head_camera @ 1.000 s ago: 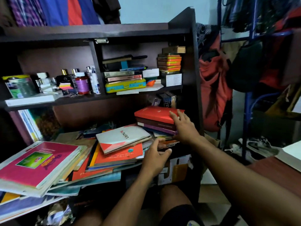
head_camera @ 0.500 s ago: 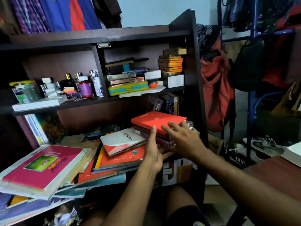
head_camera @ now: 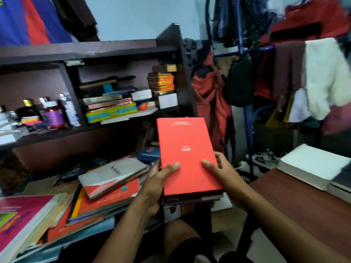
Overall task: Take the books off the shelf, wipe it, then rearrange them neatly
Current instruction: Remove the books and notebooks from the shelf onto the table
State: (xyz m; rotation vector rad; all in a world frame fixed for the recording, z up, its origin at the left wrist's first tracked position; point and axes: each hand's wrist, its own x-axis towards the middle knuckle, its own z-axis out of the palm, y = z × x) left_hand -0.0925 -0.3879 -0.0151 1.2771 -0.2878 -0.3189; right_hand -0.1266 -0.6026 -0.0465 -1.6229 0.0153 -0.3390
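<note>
From the head view we saw a small stack of books (head_camera: pixel 191 196), a red book (head_camera: pixel 187 154) on top, held in the air in front of the shelf (head_camera: pixel 91 52). The left hand (head_camera: pixel 157 185) gripped its left edge, thumb on the cover; the right hand (head_camera: pixel 222 173) gripped its right edge, fingers curled beneath. More books (head_camera: pixel 112 179) lay heaped on the lower shelf, toward its left end. A brown table (head_camera: pixel 296 207) stood at right.

Both forearms are bare from wrist to elbow, with no sleeves in view. The left hand (head_camera: pixel 157 184) and right hand (head_camera: pixel 222 171) wear no gloves, rings or watch. Dark shorts (head_camera: pixel 191 247) cover the thigh above a bare knee.
</note>
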